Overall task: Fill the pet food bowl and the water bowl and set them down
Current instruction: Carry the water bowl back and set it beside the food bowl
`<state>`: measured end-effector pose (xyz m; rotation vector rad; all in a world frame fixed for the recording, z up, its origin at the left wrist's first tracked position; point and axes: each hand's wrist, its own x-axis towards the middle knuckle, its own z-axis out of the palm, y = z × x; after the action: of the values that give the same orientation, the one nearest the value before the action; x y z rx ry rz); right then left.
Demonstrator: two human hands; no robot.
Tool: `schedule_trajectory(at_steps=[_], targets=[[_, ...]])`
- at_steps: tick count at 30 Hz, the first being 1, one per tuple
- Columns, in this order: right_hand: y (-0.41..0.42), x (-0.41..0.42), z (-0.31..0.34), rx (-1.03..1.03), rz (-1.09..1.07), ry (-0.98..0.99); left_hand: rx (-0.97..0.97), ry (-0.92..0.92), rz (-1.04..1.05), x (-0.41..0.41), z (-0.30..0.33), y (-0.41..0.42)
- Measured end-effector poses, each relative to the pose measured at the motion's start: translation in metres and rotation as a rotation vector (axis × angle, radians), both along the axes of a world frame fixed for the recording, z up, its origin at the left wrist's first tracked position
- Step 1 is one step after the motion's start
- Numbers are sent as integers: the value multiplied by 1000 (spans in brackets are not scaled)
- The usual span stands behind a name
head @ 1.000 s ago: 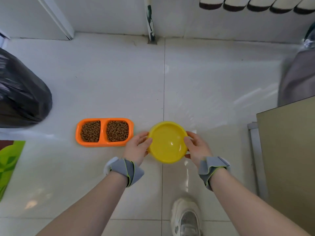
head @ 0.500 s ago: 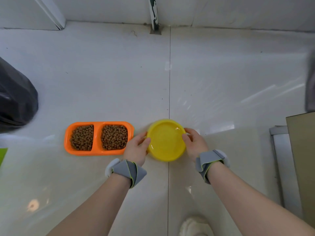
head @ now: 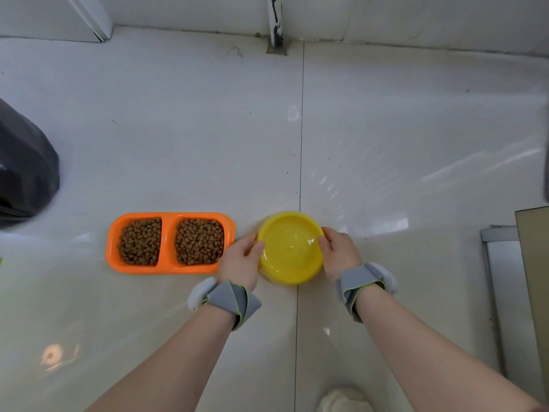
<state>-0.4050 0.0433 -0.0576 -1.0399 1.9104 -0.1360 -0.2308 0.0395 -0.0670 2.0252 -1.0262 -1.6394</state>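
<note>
A round yellow bowl (head: pixel 292 248) with clear water in it sits low over the white tiled floor, just right of an orange double food bowl (head: pixel 169 267). Both compartments of the orange bowl are full of brown kibble. My left hand (head: pixel 240 261) grips the yellow bowl's left rim, thumb over the edge. My right hand (head: pixel 338 251) grips its right rim the same way. Whether the yellow bowl touches the floor I cannot tell.
A black plastic bag (head: pixel 25 171) bulges at the left edge. A white wall with a pipe (head: pixel 274 22) closes the far side. A metal frame and an olive panel (head: pixel 534 286) stand at the right. My shoe tip (head: pixel 344 401) shows at the bottom.
Both hands have lowered the yellow bowl toward the floor beside the orange bowl, and my head has come down closer to the floor.
</note>
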Motion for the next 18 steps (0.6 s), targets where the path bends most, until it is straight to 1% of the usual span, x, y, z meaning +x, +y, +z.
schedule_trajectory(at_steps=[6,10,15,18], targets=[[2,-3,-1,24,-14,12,-107,-227,-162,-10,11,0],[2,-2,-1,22,-29,14,-118,-260,-196,-10,10,-3],[2,2,-4,26,-30,27,-138,-386,-216,-11,9,-5],[1,4,-4,44,-27,65,-153,-415,-226,-11,11,-4]])
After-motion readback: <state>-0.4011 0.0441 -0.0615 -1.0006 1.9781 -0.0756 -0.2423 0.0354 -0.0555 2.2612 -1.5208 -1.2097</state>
